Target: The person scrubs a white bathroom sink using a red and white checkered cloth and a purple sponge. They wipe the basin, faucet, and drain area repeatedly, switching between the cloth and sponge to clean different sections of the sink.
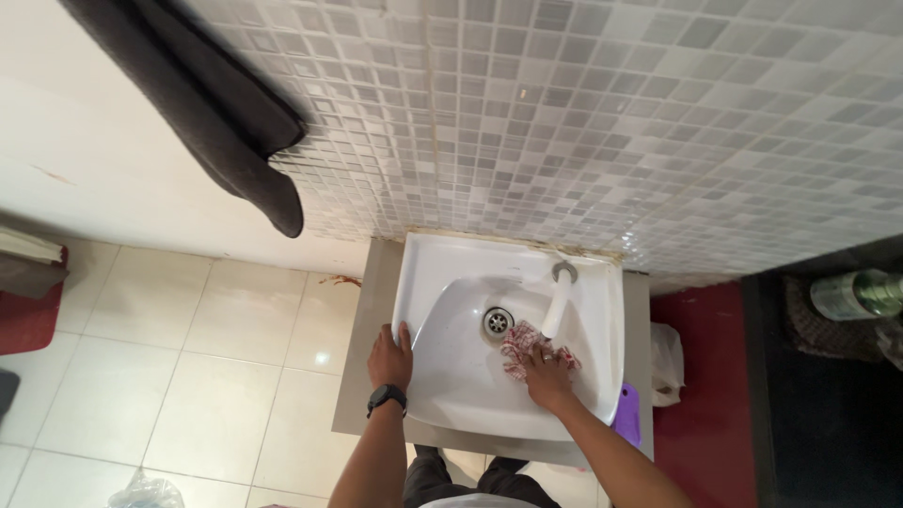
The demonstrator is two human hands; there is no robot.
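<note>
Head view, looking straight down on a white wash basin (442, 376) set against a wall of small grey mosaic tiles (611, 113). Right hand (546, 372) lies flat, fingers spread, pressed down on a red-and-white patterned cloth (520, 346) inside the bowl; the hand is not closed round the cloth but holds it against the basin surface. The cloth sits bunched just beside the metal drain (498, 322), touching the base region below the white tap (559, 303), whose spout points over the bowl. Left hand (389, 357) rests on the basin's left rim, fingers curled loosely over the edge, gripping nothing else; a black wrist watch (387, 398) sits on that wrist. The two hands are well apart, one on the rim, one in the bowl. A grey counter surface (362, 376) surrounds the basin. A purple object (628, 416) lies at the counter's right front corner, partly cut off by the forearm; its kind cannot be told. A dark towel (226, 122) hangs on the wall upper left. White floor tiles (188, 357) left of the counter; a red mat (705, 376) to the right, with a white plastic bag (666, 362) at its edge.
</note>
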